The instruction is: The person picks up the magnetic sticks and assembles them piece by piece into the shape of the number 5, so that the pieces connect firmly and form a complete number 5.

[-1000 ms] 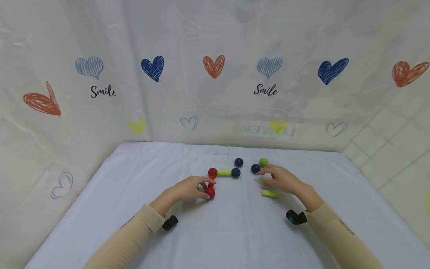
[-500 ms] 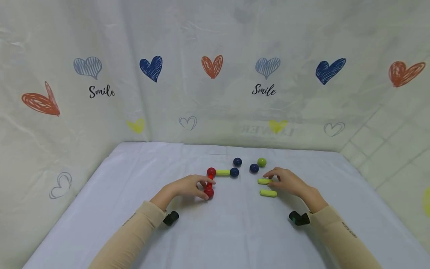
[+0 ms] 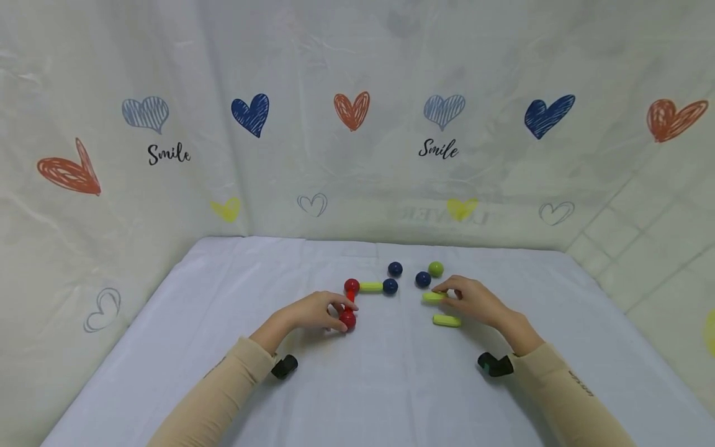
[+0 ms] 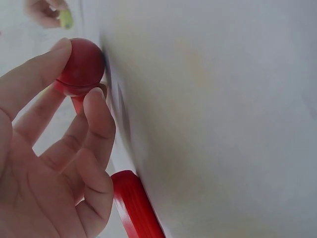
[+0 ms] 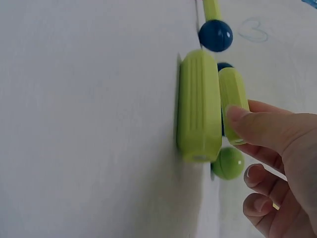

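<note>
My left hand pinches the near red ball between thumb and fingers. A red rod joins that ball to a second red ball, from which a yellow-green rod runs right to a dark blue ball. With thumb and fingertips, my right hand holds a loose yellow-green rod. Another yellow-green rod lies on the cloth just nearer to me. In the left wrist view a loose red rod lies beside the curled lower fingers.
Two loose dark blue balls, one at the back and one nearer the right hand, rest on the white-covered table. A green ball sits behind them. A curtain with printed hearts rises behind the table.
My right hand dips to the rod, now grips it and shifts it slightly left and away from me. The left hand stays on the red ball.
</note>
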A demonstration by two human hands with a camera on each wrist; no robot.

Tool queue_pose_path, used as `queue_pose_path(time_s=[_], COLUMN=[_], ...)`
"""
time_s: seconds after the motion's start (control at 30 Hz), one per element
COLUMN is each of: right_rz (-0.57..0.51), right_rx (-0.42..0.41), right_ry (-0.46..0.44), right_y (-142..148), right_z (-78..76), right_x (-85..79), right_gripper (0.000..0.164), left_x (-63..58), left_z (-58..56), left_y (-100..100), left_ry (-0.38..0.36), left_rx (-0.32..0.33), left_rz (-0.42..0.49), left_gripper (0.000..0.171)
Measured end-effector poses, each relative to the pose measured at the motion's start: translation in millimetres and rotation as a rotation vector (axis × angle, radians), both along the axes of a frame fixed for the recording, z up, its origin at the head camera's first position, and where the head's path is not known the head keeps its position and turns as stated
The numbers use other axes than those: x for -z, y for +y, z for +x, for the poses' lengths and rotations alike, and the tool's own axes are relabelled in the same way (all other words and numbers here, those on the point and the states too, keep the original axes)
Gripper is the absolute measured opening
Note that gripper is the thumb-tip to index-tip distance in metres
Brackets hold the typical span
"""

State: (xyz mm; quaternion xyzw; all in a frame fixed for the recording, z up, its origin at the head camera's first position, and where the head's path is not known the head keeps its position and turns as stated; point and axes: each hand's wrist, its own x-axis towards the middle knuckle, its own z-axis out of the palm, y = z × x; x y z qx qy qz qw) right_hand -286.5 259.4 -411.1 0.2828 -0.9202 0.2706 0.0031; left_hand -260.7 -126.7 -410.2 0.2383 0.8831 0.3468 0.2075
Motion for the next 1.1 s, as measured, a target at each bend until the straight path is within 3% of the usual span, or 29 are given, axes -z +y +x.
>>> queue_pose_path(time_s=[0.17, 0.33, 0.7, 1.1], right_rz=[-0.069, -0.118, -0.098, -0.008], right_rx=[-0.011, -0.002, -0.041, -0.116], right_ry=[0.060, 0.043, -0.050, -0.049], right_y=[-13.8, -32.8, -72.5, -100.7], right_z=[4.4, 14.4, 23.7, 23.3], right_x=[1.1, 2.0, -0.5, 8.0], right_gripper=[0.023, 0.023, 0.024, 0.024], left_x=[-1.1, -0.5, -3.0, 0.9], left_z=[1.7, 4.0, 5.4, 7.2], left_y=[0.5, 1.4, 3.3, 3.4], left_ry=[0.007, 0.032, 0.052, 0.064], left_rx=[0.003, 0.012, -0.005, 0.006], left_rz=[0.007, -0.004, -0.030, -0.021], left_gripper=[0.042, 0.042, 0.040, 0.040])
